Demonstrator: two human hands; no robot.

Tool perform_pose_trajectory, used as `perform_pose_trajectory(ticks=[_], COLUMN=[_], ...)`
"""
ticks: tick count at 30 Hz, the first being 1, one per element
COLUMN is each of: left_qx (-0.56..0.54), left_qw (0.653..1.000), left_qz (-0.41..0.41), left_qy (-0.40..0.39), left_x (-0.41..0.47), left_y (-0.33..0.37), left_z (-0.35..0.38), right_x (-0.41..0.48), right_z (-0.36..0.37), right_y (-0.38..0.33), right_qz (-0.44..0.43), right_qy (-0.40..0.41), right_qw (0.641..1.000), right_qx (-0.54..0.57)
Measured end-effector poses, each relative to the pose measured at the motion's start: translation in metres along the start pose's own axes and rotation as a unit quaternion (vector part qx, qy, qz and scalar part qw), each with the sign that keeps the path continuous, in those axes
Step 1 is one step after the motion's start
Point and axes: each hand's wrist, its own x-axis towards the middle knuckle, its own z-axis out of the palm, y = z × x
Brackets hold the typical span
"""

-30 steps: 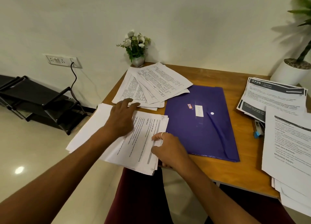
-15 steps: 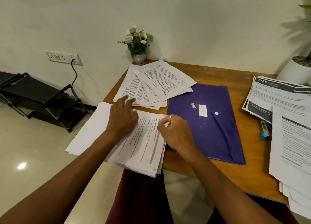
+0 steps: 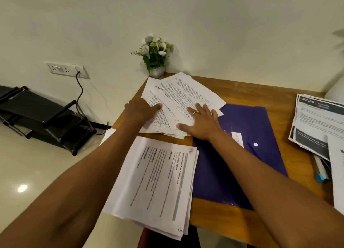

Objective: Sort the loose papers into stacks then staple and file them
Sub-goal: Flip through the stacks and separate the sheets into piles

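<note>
1. Head cam, far-left corner of the wooden desk [image 3: 260,93]: there's a fanned pile [image 3: 186,93] of thin white printed sheets. They carry dense text and a table grid, and the corners stick out at different angles.
2. Left hand [image 3: 141,108] lies flat on the pile's left side, fingers straight and held together, pointing right.
3. Right hand [image 3: 202,123] is splayed wide, palm down, pressing on the pile's right side. There's a thin ring on one finger.
4. Closer to the body, a thicker squared-up stack [image 3: 160,177] hangs partly over the desk's front edge, its text running sideways.
5. A glossy purple plastic folder [image 3: 242,154] lies flat just right of that stack, with a white label and a small round snap on it.
6. Far right: a dark-banded stack [image 3: 316,121] of sheets, with a blue-capped pen [image 3: 320,175] poking out from under it.
7. A small flower pot [image 3: 156,56] with white blooms sits by the wall, right behind the fanned pile.
</note>
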Motion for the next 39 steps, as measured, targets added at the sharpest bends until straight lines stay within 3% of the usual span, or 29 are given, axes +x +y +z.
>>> perform_pose_trajectory(ticks=[3,9,15,20,24,29,32,36,39], left_qx=[-0.101,-0.141,-0.215,-0.308,-0.303,-0.335,-0.351,-0.345,-0.349], left_qw=[0.994,0.977,0.956,0.941,0.947,0.94,0.936,0.932,0.918], left_qz=[0.025,-0.053,-0.069,-0.082,-0.074,-0.033,-0.019,0.058,0.125], left_qy=[-0.027,-0.152,-0.188,-0.115,-0.076,-0.05,0.009,0.092,0.142], left_x=[0.007,0.032,0.037,0.057,0.046,0.041,0.025,-0.006,-0.039], left_y=[0.013,0.022,0.037,0.03,0.042,0.044,0.044,0.041,0.041], left_z=[-0.01,-0.029,-0.024,0.003,0.003,-0.003,-0.023,-0.068,-0.102], right_x=[-0.003,-0.004,-0.003,-0.004,-0.004,-0.013,-0.017,-0.032,-0.047], right_z=[0.006,0.008,0.007,0.007,0.008,0.01,0.005,-0.007,-0.029], right_y=[0.003,0.004,0.004,0.005,0.005,0.006,0.002,-0.002,-0.01], right_qz=[-0.017,-0.031,-0.078,-0.107,-0.124,-0.138,-0.133,-0.128,-0.076], right_qy=[0.048,0.078,0.096,0.099,0.115,0.253,0.279,0.331,0.374], right_qw=[0.999,0.996,0.992,0.989,0.985,0.952,0.942,0.913,0.877], right_qx=[0.003,0.011,0.004,0.017,0.036,0.109,0.129,0.2,0.292])
